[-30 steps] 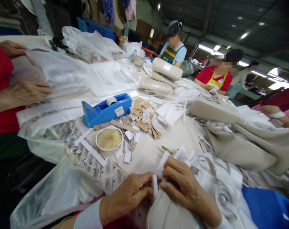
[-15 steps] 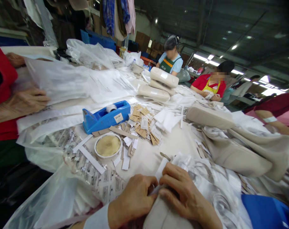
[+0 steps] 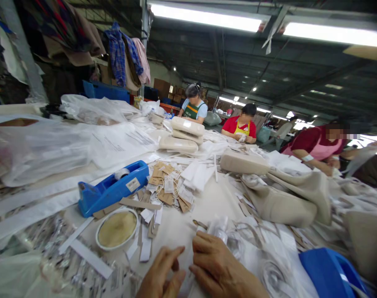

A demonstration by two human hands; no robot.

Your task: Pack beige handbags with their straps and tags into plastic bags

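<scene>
My left hand (image 3: 163, 274) is low in the middle of the view, thumb and forefinger apart, with nothing visible between them. Just to its right, my right hand (image 3: 221, 265) has its fingers curled in; what they pinch, if anything, is hidden. The beige piece under my hands earlier is out of sight. Close to the left hand lie white and grey paper strips (image 3: 146, 244) and a white-rimmed tub of yellowish paste (image 3: 117, 229). Beyond my right hand are a small brass-coloured metal piece (image 3: 200, 224) and crumpled clear plastic (image 3: 221, 227).
A blue tape dispenser (image 3: 114, 188) stands at left, beside a heap of brown tags (image 3: 166, 184). Beige padded bags (image 3: 278, 203) lie at right, with others stacked (image 3: 179, 145) farther back. Another blue dispenser (image 3: 329, 269) is at lower right. Several co-workers stand around the table.
The view has tilted up and turned right. My left hand has come away from the beige piece, which has left the view. The co-worker's hands at left have mostly gone out of frame.
</scene>
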